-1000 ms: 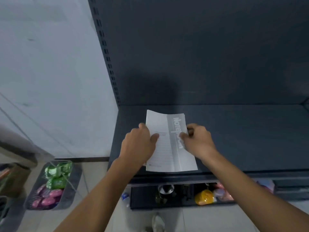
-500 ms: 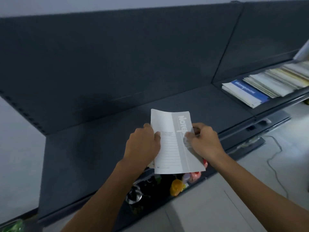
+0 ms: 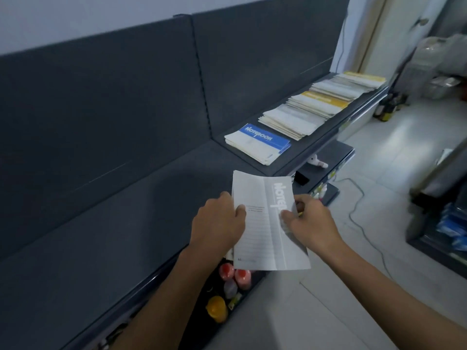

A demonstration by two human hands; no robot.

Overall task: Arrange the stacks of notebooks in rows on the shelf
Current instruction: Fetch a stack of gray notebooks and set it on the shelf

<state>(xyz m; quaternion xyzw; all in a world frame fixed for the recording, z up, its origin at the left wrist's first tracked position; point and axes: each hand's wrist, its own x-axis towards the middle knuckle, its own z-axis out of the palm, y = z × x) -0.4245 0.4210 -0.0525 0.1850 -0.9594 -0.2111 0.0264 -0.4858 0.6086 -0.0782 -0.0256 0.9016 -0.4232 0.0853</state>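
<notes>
**Item 1. Grey notebook** (image 3: 265, 236): held in the air between both hands, over the front edge of the shelf (image 3: 151, 210).
- Left hand (image 3: 217, 223) pinches its left edge, thumb laid on the cover, fingers hidden behind.
- Right hand (image 3: 310, 221) pinches its right edge, thumb on the grey band, fingers curled beneath.
- The near edge juts toward the camera past both wrists. The far edge rises beyond the knuckles, its left corner slightly curled.
- Look: thin, with a soft cover. The left part is pale with faint ruled lines and a small block of print. The right part is a darker grey band with white lettering, partly covered by the right thumb.

**Item 2.** Below the grip, on a lower level: red-capped bottles (image 3: 235, 272) and a yellow object (image 3: 216, 308), kind not legible.

**Item 3.** Beyond the grip and to its right, on the adjoining shelf section: blue-banded stack (image 3: 257, 142) of notebooks, lying flat. The top cover reads "Notebook". It is well apart from the held notebook.

**Item 4.** Farther along the same line: white stack (image 3: 290, 120), then yellow-banded stack (image 3: 323, 99), then end stack (image 3: 358, 80). Each lies just beside the next.
</notes>
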